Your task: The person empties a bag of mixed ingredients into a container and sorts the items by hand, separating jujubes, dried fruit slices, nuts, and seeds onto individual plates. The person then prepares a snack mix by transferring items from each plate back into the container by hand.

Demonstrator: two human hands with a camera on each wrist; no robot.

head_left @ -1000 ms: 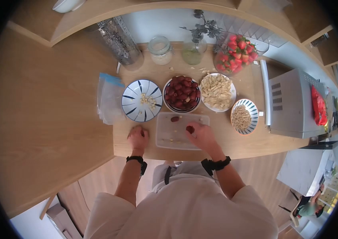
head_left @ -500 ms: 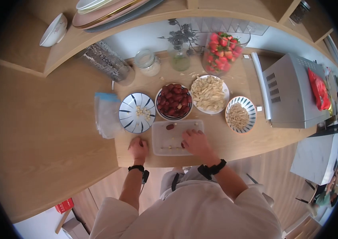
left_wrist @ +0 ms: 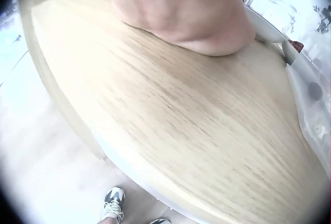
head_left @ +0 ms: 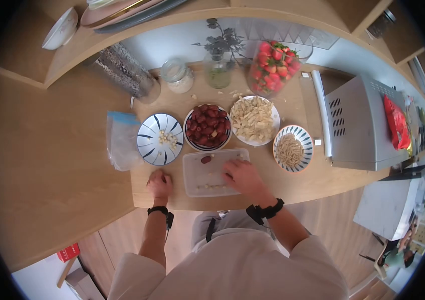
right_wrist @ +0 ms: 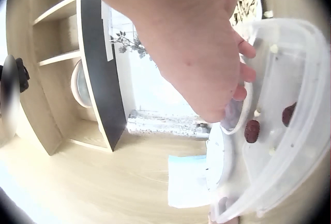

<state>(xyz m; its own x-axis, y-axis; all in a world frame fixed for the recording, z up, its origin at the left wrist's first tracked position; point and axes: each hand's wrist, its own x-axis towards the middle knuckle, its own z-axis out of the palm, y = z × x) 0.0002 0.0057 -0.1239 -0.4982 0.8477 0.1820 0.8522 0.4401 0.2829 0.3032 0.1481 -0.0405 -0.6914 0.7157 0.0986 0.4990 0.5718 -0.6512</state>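
My right hand (head_left: 242,176) reaches over the clear plastic container (head_left: 188,182), fingertips low inside its right half. In the right wrist view its fingers (right_wrist: 247,72) are spread and loosely bent, with nothing between them. Two red dates, one dark red (right_wrist: 252,131) and one further right (right_wrist: 288,114), lie in the container. Only one date (head_left: 206,159) shows in the head view. Small pale pieces (head_left: 212,186) dot its floor. My left hand (head_left: 159,185) rests on the table left of the container, fingers bent; I cannot tell whether the dark patch by its thumb is something held.
Behind the container stand a striped bowl with pale pieces (head_left: 147,150), a bowl of dates (head_left: 207,125), a plate of pale slices (head_left: 255,120) and a bowl of thin pale sticks (head_left: 292,150). Plastic bags (head_left: 121,145) lie left; strawberries fill a clear vessel (head_left: 275,67); a metal appliance (head_left: 360,130) stands right.
My right hand held a date over the container, then lowered it to the floor at the right half; the fingers have since loosened. The left hand stays put. The head view has shifted.
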